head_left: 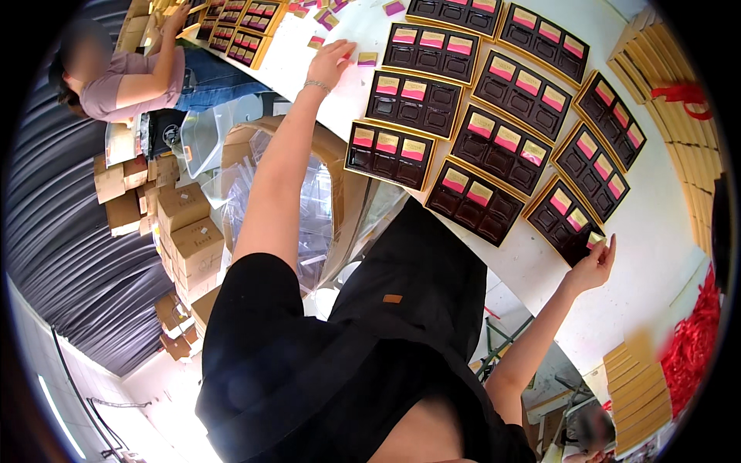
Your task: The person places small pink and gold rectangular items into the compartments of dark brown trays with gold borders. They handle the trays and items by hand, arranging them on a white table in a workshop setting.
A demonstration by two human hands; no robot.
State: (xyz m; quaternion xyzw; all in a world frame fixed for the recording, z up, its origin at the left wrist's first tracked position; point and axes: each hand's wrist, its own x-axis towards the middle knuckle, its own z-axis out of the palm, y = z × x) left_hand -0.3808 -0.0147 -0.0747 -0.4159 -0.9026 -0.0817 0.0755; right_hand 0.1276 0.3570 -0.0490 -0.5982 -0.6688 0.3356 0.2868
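Note:
Several black compartment trays (429, 55) with gold edges lie in rows across the white table, most with pink-and-gold small boxes in one row. Between thumb and fingers, my right hand (593, 268) pinches a pink-and-gold small box (596, 240) at the end compartment of the nearest right tray (567, 241). That tray has two more small boxes in the same row. My left hand (333, 65) reaches over the table left of the trays, fingers stretched out, beside a loose small box (367, 59). Two boxes also sit in one left-hand tray (413, 104) and a near middle tray (475, 202).
More loose small boxes (326, 18) lie at the far edge. At far left, a person (143, 81) works beside filled trays (245, 46). Stacked gold-brown pieces (668, 116) and red shredded filler (695, 339) are at right. A carton of clear plastic (328, 150) stands below my left arm.

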